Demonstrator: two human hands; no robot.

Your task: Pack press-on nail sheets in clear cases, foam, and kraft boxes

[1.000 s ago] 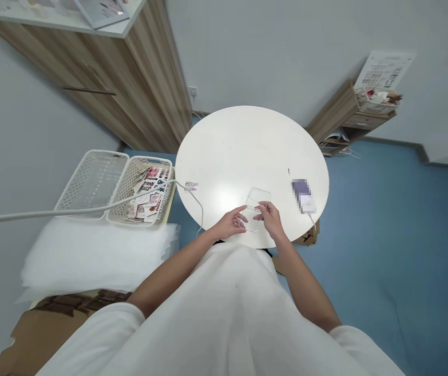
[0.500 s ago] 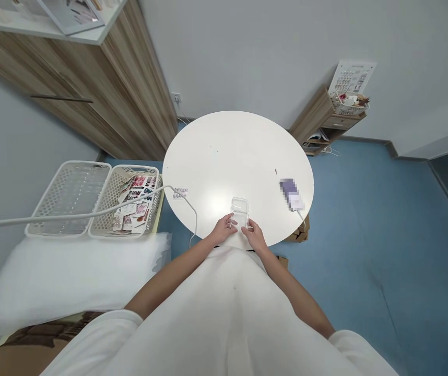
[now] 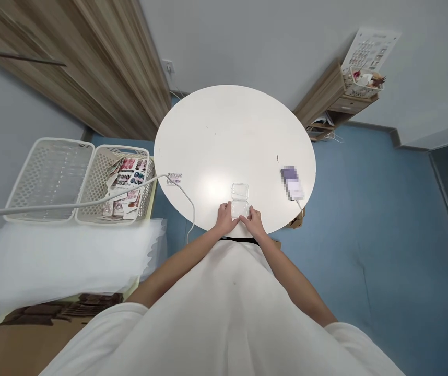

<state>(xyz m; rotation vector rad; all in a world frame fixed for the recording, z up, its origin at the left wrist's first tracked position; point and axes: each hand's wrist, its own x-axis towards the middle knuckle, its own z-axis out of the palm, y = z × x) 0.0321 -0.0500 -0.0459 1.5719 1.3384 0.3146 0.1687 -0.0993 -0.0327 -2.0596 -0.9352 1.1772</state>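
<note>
A small clear plastic box [image 3: 240,192] lies near the front edge of the round white table [image 3: 232,120], its hinged lid tipped back away from me. My left hand [image 3: 226,218] grips the box's left side with thumb and fingers. On the opposite side my right hand [image 3: 252,221] holds the front right corner, its thumb along the near edge. Inside the box I can make out no contents. To the left on the table lies a card of press-on nails [image 3: 174,178], in pale purple tones.
A blurred-out phone [image 3: 292,183] with a cable lies on the table's right. Left of the table stand a white basket of nail cards [image 3: 150,156] and a basket of clear boxes [image 3: 24,180]. A white cable [image 3: 122,192] crosses there. White sheets [image 3: 67,256] lie below.
My view has shifted, so the table sits higher in the picture. My left hand has closed in against the box's side. The lid stays open.
</note>
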